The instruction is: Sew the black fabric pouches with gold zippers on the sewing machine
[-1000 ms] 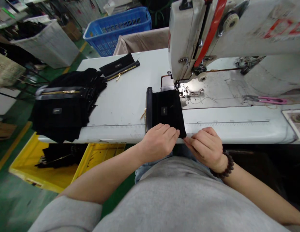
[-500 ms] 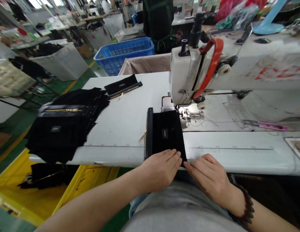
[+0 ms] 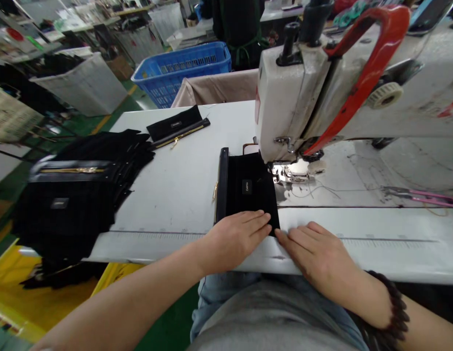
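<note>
A black fabric piece [image 3: 248, 200] with a small label and a zipper strip down its left side lies on the sewing table [image 3: 168, 195]. Its right edge runs beneath the presser foot [image 3: 288, 173] of the white sewing machine [image 3: 281, 107]. Flat on the lower part of the fabric rests my left hand [image 3: 235, 241], fingers extended. My right hand [image 3: 316, 253] touches the bottom right corner with its fingertips; the fingers are pressed together, and the thumb and fingertips pinch the fabric edge.
Black zippered pieces [image 3: 80, 195] are stacked at the left, with another zippered piece [image 3: 175, 124] behind. A yellow bin [image 3: 113, 275] stands below, a blue basket [image 3: 182, 73] beyond the table. Pink-handled snips [image 3: 431, 197] lie right of the machine.
The fabric has moved forward slightly, away from me, with both hands following. The view has shifted closer to the machine.
</note>
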`<move>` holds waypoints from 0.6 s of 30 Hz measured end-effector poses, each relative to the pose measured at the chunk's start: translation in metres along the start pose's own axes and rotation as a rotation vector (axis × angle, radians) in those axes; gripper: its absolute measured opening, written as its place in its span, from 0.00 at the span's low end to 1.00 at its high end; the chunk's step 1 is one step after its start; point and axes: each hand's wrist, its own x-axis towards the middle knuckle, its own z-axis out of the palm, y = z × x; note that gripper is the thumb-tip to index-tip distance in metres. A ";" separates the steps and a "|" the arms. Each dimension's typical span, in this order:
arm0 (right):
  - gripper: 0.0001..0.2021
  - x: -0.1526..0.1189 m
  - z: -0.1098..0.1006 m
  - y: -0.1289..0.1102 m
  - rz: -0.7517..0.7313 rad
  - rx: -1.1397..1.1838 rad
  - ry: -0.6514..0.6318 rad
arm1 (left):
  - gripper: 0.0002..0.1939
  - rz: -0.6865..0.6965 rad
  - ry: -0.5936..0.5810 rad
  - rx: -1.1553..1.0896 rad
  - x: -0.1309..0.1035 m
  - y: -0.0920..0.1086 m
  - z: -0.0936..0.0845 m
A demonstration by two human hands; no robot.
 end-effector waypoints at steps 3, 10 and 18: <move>0.12 0.005 0.002 0.008 -0.011 -0.047 -0.031 | 0.14 0.008 -0.021 0.005 0.004 -0.011 0.001; 0.12 0.019 0.004 0.027 -0.010 -0.155 -0.090 | 0.14 0.026 -0.001 0.026 0.016 -0.035 0.006; 0.15 0.042 0.002 0.051 -0.085 -0.242 -0.214 | 0.15 0.067 -0.073 0.074 0.027 -0.062 0.011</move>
